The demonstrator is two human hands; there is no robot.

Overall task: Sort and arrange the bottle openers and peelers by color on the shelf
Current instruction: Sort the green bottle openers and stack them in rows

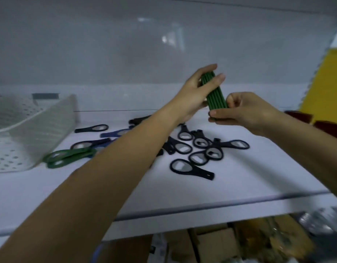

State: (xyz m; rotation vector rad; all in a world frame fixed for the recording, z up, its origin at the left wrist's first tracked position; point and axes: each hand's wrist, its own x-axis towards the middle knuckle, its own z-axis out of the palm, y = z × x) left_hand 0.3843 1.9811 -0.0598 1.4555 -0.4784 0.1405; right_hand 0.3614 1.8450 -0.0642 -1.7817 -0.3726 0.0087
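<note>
Above the shelf (239, 183), my left hand (192, 95) and right hand (245, 112) both clamp a stack of green openers (215, 93). Left fingers curl round its upper end; right thumb and fingers pinch the lower end. Beneath them black openers (200, 149) lie scattered. Blue openers (114, 132) lie further left, and loose green openers (67, 158) sit just beside the tilted perforated white basket (31, 130).

Tray (40, 133) left on shelf (249, 177); openers (201, 142) scattered right of it; stack (214, 93) above them; boxes (215, 243) beneath shelf.
</note>
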